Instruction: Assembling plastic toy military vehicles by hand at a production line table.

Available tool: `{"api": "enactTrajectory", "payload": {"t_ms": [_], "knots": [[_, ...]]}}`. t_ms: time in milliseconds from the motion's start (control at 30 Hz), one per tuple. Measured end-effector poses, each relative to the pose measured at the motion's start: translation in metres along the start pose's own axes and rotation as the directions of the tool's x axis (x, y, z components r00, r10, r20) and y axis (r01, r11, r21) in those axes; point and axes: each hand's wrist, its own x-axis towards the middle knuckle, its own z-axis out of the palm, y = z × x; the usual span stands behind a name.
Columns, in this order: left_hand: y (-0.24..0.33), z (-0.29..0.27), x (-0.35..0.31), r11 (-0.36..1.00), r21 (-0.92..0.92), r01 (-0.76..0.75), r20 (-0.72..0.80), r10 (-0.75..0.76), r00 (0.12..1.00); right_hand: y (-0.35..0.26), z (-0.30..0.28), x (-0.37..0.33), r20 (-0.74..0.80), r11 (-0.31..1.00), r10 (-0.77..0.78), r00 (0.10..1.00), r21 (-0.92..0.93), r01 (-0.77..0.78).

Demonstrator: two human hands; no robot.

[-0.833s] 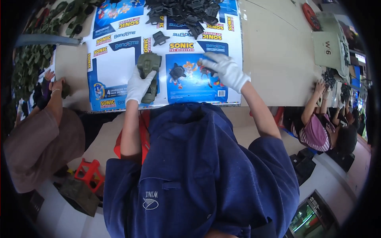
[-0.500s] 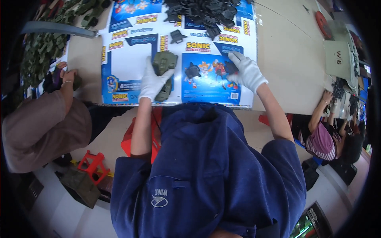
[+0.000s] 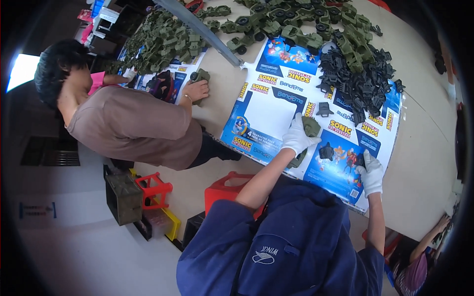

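My left hand [image 3: 296, 138], in a white glove, is closed round an olive-green toy vehicle [image 3: 310, 126] lying on the printed sheet. The glove hides the vehicle's middle. In a white glove too, my right hand [image 3: 372, 173] pinches a small black plastic part [image 3: 360, 159] over the sheet's right side, mostly covered by the fingers. A loose black plastic part [image 3: 326, 151] lies between my hands, and a similar black piece [image 3: 324, 109] sits farther back.
The blue and white printed sheet [image 3: 269, 100] covers the table [image 3: 419, 148]. Behind are a heap of black parts [image 3: 355, 84] and a pile of green toy vehicles [image 3: 296, 37]. A grey bar [image 3: 197, 27] crosses at far left. A co-worker [image 3: 133, 113] handles another green vehicle [image 3: 199, 78].
The view has swung left, so table and hands appear farther right and more of the co-worker shows. My hands stay near the same spots on the sheet, with the same things in them.
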Motion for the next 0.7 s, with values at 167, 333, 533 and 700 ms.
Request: {"api": "enactTrajectory", "payload": {"t_ms": [167, 333, 533, 700], "knots": [[-0.026, -0.001, 0.012, 0.91, -0.405, -0.09, 0.131, 0.155, 0.979, -0.042, -0.016, 0.016, 0.074, 0.94, 0.276, 0.958, 0.19, -0.285], [0.045, -0.064, -0.061, 0.818, -0.575, -0.002, 0.316, 0.224, 0.922, -0.107, -0.078, 0.021, 0.265, 0.294, 0.185, 0.947, 0.904, -0.31], [0.067, -0.07, -0.085, 0.894, -0.448, 0.033, 0.477, 0.208, 0.854, -0.115, -0.051, 0.021, 0.249, -0.002, -0.104, 0.963, 0.968, -0.25], [0.078, -0.068, -0.091, 0.959, -0.28, -0.033, 0.515, 0.18, 0.838, -0.115, -0.046, 0.019, 0.247, -0.145, -0.111, 0.963, 0.954, -0.261]]}}
